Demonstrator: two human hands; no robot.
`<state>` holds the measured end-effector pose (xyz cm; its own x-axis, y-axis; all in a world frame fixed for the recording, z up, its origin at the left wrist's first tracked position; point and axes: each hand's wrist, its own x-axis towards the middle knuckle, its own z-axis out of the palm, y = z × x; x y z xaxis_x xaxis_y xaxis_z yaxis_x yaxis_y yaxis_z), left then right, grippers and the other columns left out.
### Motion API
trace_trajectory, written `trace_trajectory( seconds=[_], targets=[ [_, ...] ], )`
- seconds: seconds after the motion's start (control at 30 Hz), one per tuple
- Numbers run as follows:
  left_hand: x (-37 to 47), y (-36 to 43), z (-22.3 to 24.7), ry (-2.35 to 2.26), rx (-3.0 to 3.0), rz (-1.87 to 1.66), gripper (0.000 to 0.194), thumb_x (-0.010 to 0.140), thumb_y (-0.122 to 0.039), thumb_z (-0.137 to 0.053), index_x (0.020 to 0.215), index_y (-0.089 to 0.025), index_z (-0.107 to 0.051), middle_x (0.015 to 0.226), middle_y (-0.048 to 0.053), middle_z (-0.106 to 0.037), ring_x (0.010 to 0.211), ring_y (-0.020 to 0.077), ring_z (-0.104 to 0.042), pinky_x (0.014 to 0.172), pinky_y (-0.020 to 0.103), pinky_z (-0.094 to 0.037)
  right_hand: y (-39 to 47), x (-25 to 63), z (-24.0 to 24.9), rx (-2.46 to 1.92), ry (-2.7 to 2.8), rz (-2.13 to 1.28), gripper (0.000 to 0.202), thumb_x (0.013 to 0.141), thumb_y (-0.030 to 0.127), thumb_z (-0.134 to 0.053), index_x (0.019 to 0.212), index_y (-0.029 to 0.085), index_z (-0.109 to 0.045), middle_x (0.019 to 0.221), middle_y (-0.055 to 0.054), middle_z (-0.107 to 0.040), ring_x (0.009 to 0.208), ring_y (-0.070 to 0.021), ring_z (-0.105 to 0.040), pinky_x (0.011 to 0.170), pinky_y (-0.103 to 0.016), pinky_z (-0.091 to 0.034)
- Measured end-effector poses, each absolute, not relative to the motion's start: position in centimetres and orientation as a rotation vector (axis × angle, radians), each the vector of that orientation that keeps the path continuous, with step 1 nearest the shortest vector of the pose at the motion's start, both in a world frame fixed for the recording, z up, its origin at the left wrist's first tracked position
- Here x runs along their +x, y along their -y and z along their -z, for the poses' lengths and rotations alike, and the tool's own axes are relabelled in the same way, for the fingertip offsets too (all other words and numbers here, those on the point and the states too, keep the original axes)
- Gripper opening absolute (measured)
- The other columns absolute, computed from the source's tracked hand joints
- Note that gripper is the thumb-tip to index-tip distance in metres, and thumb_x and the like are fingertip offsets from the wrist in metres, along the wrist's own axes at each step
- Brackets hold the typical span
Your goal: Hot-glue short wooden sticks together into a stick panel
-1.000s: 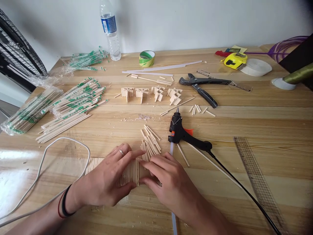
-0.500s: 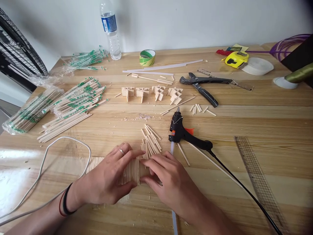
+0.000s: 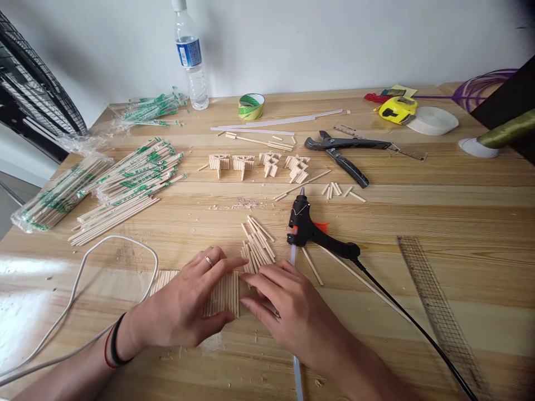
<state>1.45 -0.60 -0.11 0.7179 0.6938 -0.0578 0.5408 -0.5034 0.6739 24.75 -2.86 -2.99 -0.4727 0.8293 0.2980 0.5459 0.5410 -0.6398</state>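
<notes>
A flat row of short wooden sticks (image 3: 222,296) lies side by side on the wooden table (image 3: 175,370). Over the row rests my left hand (image 3: 184,303), thumb and fingers apart at its lower and upper edges, covering its middle. My right hand (image 3: 288,306) is at the row's right end, its fingers curled with the thumb apart from them; nothing shows between them. Just beyond the hands is a loose pile of cut sticks (image 3: 259,240). The black glue gun (image 3: 307,223) stands behind my right hand, with a clear glue stick (image 3: 297,376) passing under that hand.
Wrapped chopsticks (image 3: 134,172) and a white cable (image 3: 77,278) are on the left. Small stick assemblies (image 3: 242,163), a black cutter (image 3: 345,147) and a bottle (image 3: 193,67) stand farther back. A clear ruler (image 3: 438,306) and black cord (image 3: 401,312) lie on the right.
The view has shifted slightly, so the background sits a little lower. My right thumb and fingers have moved slightly away from the row's right end. My left hand stays over the row.
</notes>
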Motion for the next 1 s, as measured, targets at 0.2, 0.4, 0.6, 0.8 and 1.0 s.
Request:
trace_trajectory(
  seconds=[0.2, 0.4, 0.6, 0.8, 1.0],
  targets=[
    [1.5, 0.5, -0.1, -0.901, 2.238, -0.279, 0.074, 0.089, -0.015, -0.07, 0.154, -0.026, -0.037, 0.132, 0.011, -0.053, 0.126, 0.0298, -0.051, 0.11, 0.05, -0.049, 2.7, 24.9, 2.3, -1.124, 2.06, -0.613, 0.023, 0.1, 0.006, -0.056, 0.082, 0.017, -0.067, 0.075, -0.001, -0.063, 0.07, -0.0164, -0.059, 0.069, -0.032, -0.048],
    [1.6, 0.4, -0.4, -0.872, 2.216, -0.272, 0.071, 0.09, -0.015, -0.068, 0.154, -0.027, -0.04, 0.123, 0.009, -0.053, 0.114, 0.0268, -0.053, 0.102, 0.046, -0.052, 2.7, 25.3, 1.7, -1.166, 1.864, -0.531, 0.012, 0.1, 0.011, -0.062, 0.093, 0.018, -0.069, 0.077, 0.0, -0.064, 0.066, -0.0137, -0.06, 0.062, -0.028, -0.049],
    [1.8, 0.3, -0.4, -0.867, 2.205, -0.28, 0.071, 0.091, -0.014, -0.068, 0.155, -0.029, -0.042, 0.12, 0.009, -0.054, 0.111, 0.026, -0.054, 0.099, 0.045, -0.053, 2.7, 25.1, 1.9, -1.133, 1.906, -0.462, 0.009, 0.097, 0.011, -0.066, 0.097, 0.019, -0.069, 0.079, -0.002, -0.068, 0.07, -0.0163, -0.065, 0.061, -0.029, -0.051],
    [1.8, 0.3, -0.4, -0.84, 2.22, -0.294, 0.066, 0.09, -0.014, -0.067, 0.151, -0.028, -0.047, 0.117, 0.008, -0.054, 0.108, 0.0257, -0.054, 0.097, 0.045, -0.052, 2.8, 24.8, 2.2, -1.107, 1.935, -0.396, 0.012, 0.097, 0.008, -0.065, 0.09, 0.018, -0.067, 0.075, -0.001, -0.066, 0.066, -0.015, -0.062, 0.06, -0.028, -0.048],
    [1.8, 0.3, -0.4, -0.851, 2.217, -0.306, 0.064, 0.089, -0.013, -0.067, 0.149, -0.027, -0.048, 0.118, 0.008, -0.053, 0.109, 0.0253, -0.054, 0.097, 0.043, -0.052, 3.0, 24.8, 1.9, -1.109, 1.954, -0.251, 0.018, 0.096, 0.005, -0.065, 0.084, 0.018, -0.068, 0.071, -0.001, -0.066, 0.062, -0.0136, -0.06, 0.06, -0.028, -0.048]
  ],
)
